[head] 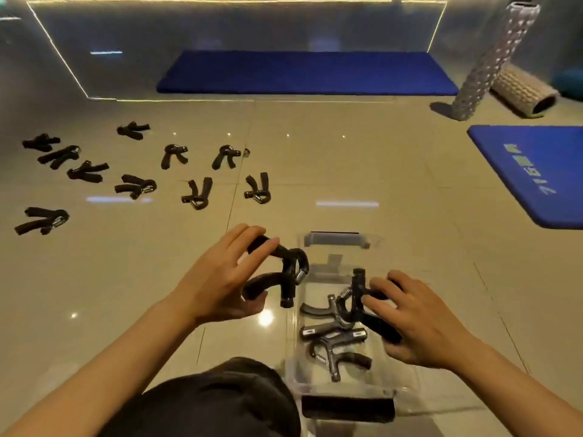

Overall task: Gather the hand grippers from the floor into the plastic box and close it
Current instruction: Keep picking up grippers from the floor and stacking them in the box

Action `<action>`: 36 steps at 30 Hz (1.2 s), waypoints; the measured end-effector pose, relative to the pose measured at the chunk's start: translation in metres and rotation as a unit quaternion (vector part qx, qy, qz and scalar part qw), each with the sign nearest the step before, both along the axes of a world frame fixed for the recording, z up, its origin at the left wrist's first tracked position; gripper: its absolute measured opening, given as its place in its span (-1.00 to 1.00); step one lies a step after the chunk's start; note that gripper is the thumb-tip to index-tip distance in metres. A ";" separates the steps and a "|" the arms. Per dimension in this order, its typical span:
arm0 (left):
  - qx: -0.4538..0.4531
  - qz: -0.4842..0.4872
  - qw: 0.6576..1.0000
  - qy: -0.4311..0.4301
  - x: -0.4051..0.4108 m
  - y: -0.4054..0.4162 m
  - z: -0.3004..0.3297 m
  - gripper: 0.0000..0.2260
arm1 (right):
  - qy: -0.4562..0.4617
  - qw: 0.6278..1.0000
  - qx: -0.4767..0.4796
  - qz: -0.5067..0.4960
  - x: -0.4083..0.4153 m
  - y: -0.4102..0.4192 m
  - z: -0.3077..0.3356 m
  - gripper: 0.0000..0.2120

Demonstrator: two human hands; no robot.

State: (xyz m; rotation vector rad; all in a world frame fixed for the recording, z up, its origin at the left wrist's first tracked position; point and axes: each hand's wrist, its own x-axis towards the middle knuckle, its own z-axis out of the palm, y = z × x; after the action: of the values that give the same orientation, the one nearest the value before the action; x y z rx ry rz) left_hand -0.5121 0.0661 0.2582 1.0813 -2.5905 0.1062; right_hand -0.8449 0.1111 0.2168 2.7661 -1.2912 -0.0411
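Clear plastic box (407, 378) holds a few grippers (331, 329). Left hand (220, 279) and right hand (416, 320) each clutch another; eleven (197, 193) wait at ten o'clock, lid off

- One view only: head cam, worn on person's head, wide-angle, so no 2nd view to share anything w/.
- Faces fwd and down at the tiled floor (347, 159); straight lines bow toward frame edges.
- Close range: both forearms enter from bottom corners; left hand (217, 279) and right hand (416, 323) sit mid-frame, near the lens, over the plastic box (356, 386).
- Person's dark-clothed knee (214, 402) fills bottom centre, right under cam.
- Far range: blue mat (303, 74) and wall at top of frame.
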 end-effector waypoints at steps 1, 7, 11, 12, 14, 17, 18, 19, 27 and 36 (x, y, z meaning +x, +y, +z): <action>0.013 0.005 1.000 0.003 -0.003 -0.004 -0.012 -0.34 | -0.003 1.000 0.010 -0.010 -0.003 0.000 -0.013 -0.46; 0.095 0.069 0.990 0.082 -0.028 -0.013 -0.092 -0.34 | 0.018 0.998 0.047 -0.036 -0.008 -0.010 -0.059 -0.49; 0.170 0.154 0.957 0.176 -0.048 0.001 -0.142 -0.39 | 0.074 0.993 0.085 -0.038 -0.015 -0.023 -0.070 -0.44; 0.182 0.175 0.948 0.193 -0.051 0.005 -0.151 -0.38 | 0.087 0.991 0.091 -0.035 -0.017 -0.025 -0.074 -0.44; 0.191 0.210 0.936 0.210 -0.055 0.010 -0.161 -0.35 | 0.104 0.989 0.100 -0.032 -0.022 -0.029 -0.078 -0.44; 0.193 0.240 0.934 0.182 -0.061 0.012 -0.165 -0.24 | 0.127 0.985 0.111 -0.032 -0.027 -0.036 -0.085 -0.43; 0.198 0.253 0.932 0.171 -0.063 0.012 -0.165 -0.21 | 0.133 0.984 0.114 -0.030 -0.027 -0.037 -0.087 -0.44; 0.201 0.269 0.927 0.165 -0.066 0.013 -0.164 -0.20 | 0.134 0.984 0.114 -0.028 -0.025 -0.039 -0.088 -0.45; 0.221 0.373 0.878 0.202 -0.076 0.016 -0.177 -0.21 | 0.109 0.989 0.099 -0.029 0.004 -0.080 -0.108 -0.46; 0.271 0.448 0.780 0.343 -0.081 0.006 -0.176 -0.19 | 0.012 0.969 0.206 -0.139 0.038 -0.100 -0.167 -0.38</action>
State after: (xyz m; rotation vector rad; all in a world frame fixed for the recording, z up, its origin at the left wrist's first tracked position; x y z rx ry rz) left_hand -0.5931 0.0720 0.0820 1.9987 -1.2947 -0.7181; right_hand -0.8067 0.0112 0.0501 2.8589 -1.8382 -0.4037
